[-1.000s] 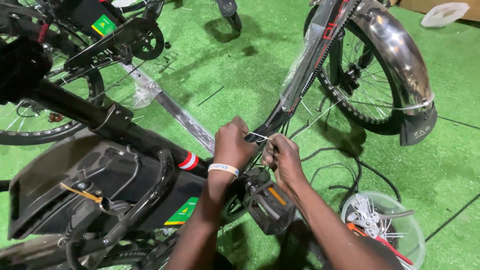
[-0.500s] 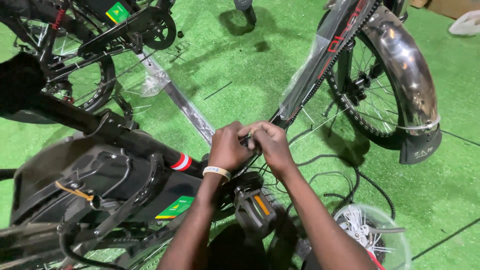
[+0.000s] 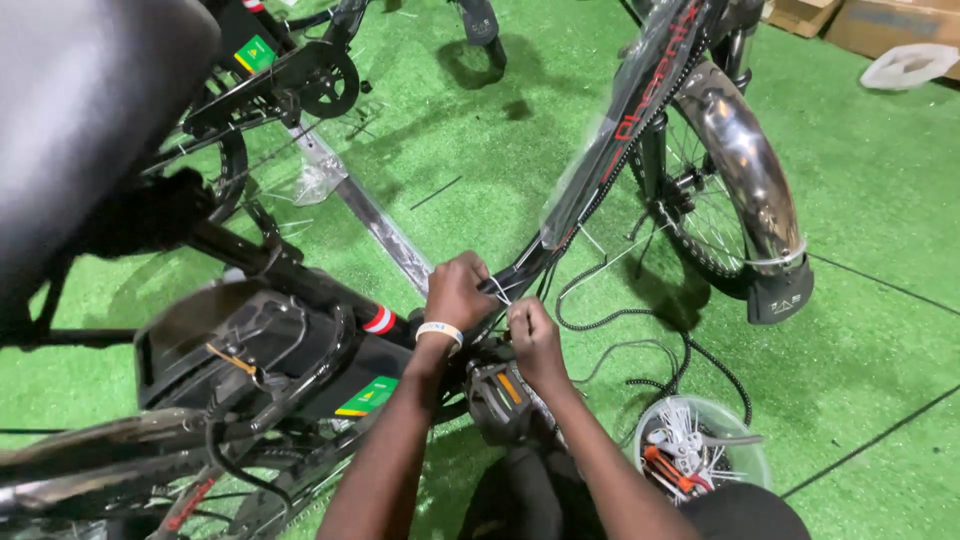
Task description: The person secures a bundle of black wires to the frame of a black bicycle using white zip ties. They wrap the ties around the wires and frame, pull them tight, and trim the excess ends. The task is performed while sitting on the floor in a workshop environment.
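Both hands, left hand [image 3: 458,292] and right hand [image 3: 533,335], pinch a thin, light, bendy white tie [image 3: 499,291] at its ends against the frame [image 3: 520,270].

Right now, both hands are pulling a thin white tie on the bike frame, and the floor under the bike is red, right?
Not quite. The head view shows the floor is green, not red. The rest holds: the left hand and right hand pull a thin white tie at the bike frame.
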